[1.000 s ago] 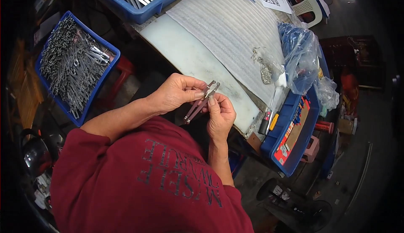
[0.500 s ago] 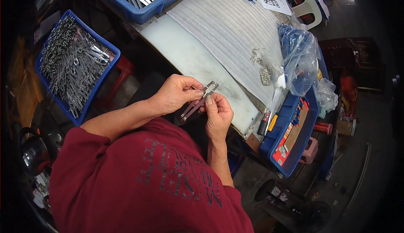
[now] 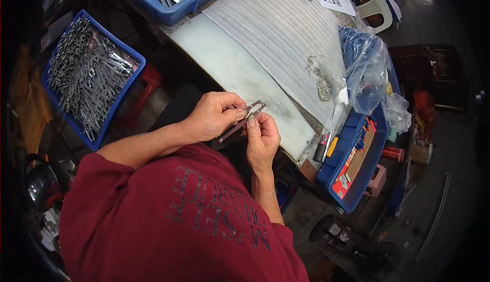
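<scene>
Pinching brown part [image 3: 234,130] with 2 hands [image 3: 210,117] near dark-lettered maroon shirt [image 3: 148,221]

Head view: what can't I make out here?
Head view:
Slim brown two-armed part: middle partly hidden by bare left hand and right hand.
Blue plastic tray at top: far side cut off by upper edge.
Small silvery pieces: too small to identify.

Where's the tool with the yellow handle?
In the head view, the yellow-handled tool lies on the right side of the table, right of the right hand, between a red-and-black handle and the blue tray.
</scene>
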Motion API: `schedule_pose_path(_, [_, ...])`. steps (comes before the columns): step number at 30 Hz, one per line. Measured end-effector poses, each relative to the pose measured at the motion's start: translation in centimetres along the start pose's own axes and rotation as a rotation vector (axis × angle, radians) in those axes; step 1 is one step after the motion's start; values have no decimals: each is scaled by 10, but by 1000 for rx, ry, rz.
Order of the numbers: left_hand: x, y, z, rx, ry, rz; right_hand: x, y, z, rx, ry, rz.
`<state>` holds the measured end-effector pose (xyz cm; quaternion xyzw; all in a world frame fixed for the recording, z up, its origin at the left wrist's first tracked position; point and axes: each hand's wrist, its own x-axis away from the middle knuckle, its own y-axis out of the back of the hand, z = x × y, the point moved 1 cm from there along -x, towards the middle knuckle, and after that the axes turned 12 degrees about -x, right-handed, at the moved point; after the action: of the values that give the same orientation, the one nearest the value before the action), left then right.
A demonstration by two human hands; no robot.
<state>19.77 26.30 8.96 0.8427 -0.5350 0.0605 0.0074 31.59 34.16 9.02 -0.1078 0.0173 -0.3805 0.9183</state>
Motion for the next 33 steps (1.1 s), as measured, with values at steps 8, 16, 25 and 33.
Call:
schedule_pose_path(8, [2, -1, -1, -40, -19, -19, 2, -2, -1, -12, 11, -2])
schedule_pose_path(16, [2, -2, 2, -9, -7, -28, 3, -2, 2, 29, 4, 4])
schedule_pose_path(25, [1, 0, -3, -49, -20, 14, 2, -1, 4, -17, -37, -18])
schedule_pose_path(33, [-2, 2, 3, 83, 41, 22, 2, -1, 5, -21, -38, -31])
